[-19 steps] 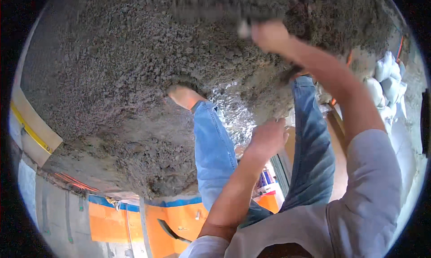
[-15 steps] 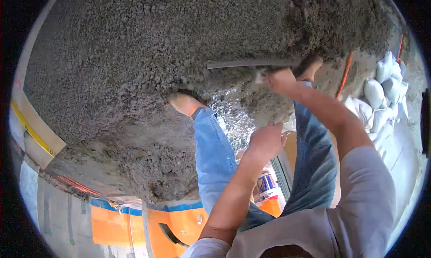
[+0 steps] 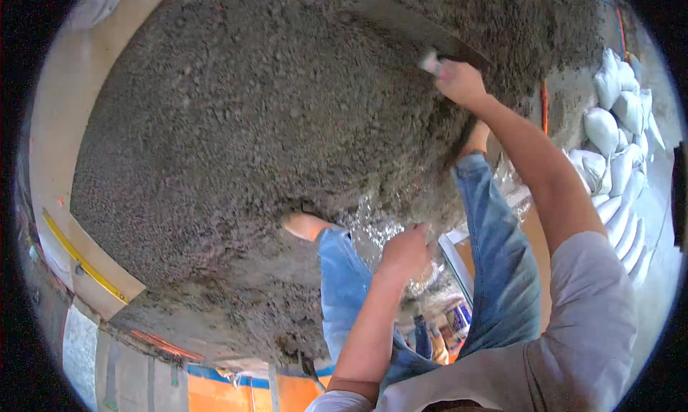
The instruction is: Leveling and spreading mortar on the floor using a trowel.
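My right hand [image 3: 459, 81] is closed round the pale handle of a long, flat trowel [image 3: 423, 34]. The trowel's dark blade lies against the rough grey wet concrete [image 3: 215, 118], in the upper right part of the view. My left hand [image 3: 407, 253] is curled closed between my knees, lower than the right and apart from the trowel. Its fingers mostly hide whatever may be in it. My bare feet are in the concrete, one by the left leg [image 3: 304, 226], the other beneath my right forearm.
White bags [image 3: 609, 132] are piled at the right. An orange-red rod [image 3: 545, 107] stands near them. At the left a pale curved board [image 3: 64, 154] edges the concrete, and a yellow level [image 3: 84, 258] lies there. Orange panels [image 3: 229, 394] show at the bottom.
My right hand has carried the trowel up and away from my legs, and the blade now slants down to the right. The left hand stays low between my knees. The view has shifted.
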A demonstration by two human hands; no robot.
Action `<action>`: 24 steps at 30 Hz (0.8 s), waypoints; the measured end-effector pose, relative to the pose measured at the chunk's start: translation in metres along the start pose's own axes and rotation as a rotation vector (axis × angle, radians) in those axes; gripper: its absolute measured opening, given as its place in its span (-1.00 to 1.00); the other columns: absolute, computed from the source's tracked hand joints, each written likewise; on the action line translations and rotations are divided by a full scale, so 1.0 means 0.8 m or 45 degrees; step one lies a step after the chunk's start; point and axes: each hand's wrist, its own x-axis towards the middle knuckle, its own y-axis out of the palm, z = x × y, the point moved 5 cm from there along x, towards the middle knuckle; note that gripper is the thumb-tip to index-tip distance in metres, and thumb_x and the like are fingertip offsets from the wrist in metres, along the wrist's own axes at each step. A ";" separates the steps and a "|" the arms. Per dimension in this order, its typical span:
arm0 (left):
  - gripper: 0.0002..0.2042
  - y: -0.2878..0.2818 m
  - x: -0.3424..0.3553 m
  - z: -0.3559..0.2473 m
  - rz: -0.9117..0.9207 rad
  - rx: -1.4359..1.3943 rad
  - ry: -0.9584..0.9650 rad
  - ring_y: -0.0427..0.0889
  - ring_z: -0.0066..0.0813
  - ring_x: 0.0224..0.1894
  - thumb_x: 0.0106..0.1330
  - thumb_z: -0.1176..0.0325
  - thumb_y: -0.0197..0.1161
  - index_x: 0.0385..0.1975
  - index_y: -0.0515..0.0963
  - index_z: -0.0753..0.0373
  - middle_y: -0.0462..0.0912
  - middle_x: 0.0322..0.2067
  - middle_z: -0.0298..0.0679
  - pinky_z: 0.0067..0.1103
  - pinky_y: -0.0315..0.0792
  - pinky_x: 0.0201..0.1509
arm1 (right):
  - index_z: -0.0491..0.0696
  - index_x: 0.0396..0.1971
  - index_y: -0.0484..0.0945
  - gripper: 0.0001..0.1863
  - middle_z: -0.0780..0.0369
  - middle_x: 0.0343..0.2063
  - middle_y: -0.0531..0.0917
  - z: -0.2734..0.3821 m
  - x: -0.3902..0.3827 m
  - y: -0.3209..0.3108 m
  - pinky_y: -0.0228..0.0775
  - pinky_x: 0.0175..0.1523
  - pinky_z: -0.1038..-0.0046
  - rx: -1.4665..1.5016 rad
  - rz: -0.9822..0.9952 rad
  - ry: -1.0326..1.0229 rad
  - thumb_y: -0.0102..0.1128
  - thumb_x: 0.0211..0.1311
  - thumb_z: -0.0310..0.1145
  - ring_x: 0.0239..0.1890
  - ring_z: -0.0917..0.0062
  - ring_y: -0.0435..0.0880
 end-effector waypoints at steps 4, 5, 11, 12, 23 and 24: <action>-0.51 -0.015 0.003 -0.016 0.021 0.039 0.036 0.54 0.07 -0.05 0.23 0.06 0.12 0.08 0.41 0.24 0.54 -0.06 0.10 -0.22 0.43 0.03 | -0.02 -0.36 0.57 -0.71 0.07 -0.39 0.66 0.001 0.008 -0.004 0.50 -0.15 0.20 0.374 -0.365 0.257 0.14 -0.06 -0.17 -0.29 0.13 0.64; -0.51 -0.023 0.004 -0.022 0.011 0.050 0.047 0.54 0.07 -0.05 0.23 0.06 0.12 0.08 0.41 0.24 0.54 -0.06 0.10 -0.22 0.43 0.03 | -0.03 -0.38 0.58 -0.73 0.08 -0.40 0.66 0.030 0.017 0.010 0.50 -0.16 0.20 0.279 -0.320 0.234 0.13 -0.05 -0.19 -0.30 0.13 0.64; -0.53 -0.046 -0.003 0.000 0.034 0.072 -0.016 0.54 0.02 -0.04 0.24 0.09 0.12 0.08 0.41 0.24 0.54 -0.06 0.08 -0.23 0.42 0.04 | 0.03 -0.34 0.61 -0.72 0.13 -0.36 0.68 0.229 0.061 -0.009 0.50 -0.14 0.19 0.046 0.352 -0.411 0.12 -0.10 -0.23 -0.25 0.20 0.66; -0.54 -0.044 -0.001 0.004 -0.012 0.060 0.031 0.55 0.02 -0.04 0.25 0.09 0.11 0.08 0.40 0.22 0.55 -0.06 0.07 -0.23 0.42 0.04 | 0.02 -0.33 0.61 -0.72 0.14 -0.36 0.68 0.219 0.084 -0.031 0.51 -0.14 0.20 -0.002 0.283 -0.345 0.11 -0.09 -0.23 -0.25 0.21 0.66; -0.54 -0.057 -0.031 0.025 0.087 -0.046 -0.060 0.49 -0.02 0.05 0.25 0.15 0.12 0.12 0.38 0.20 0.48 0.05 0.02 -0.26 0.40 0.07 | -0.10 -0.36 0.55 -0.70 0.03 -0.32 0.64 0.130 0.092 -0.044 0.44 -0.05 0.15 0.465 -0.344 0.276 0.04 0.01 -0.19 -0.20 0.09 0.60; -0.54 -0.055 -0.030 0.023 0.045 -0.089 -0.006 0.49 -0.02 0.05 0.25 0.15 0.11 0.12 0.38 0.20 0.48 0.05 0.02 -0.26 0.40 0.08 | -0.11 -0.36 0.55 -0.69 0.04 -0.29 0.65 0.112 0.094 -0.034 0.43 -0.03 0.18 0.529 -0.444 0.289 0.08 -0.04 -0.20 -0.16 0.11 0.61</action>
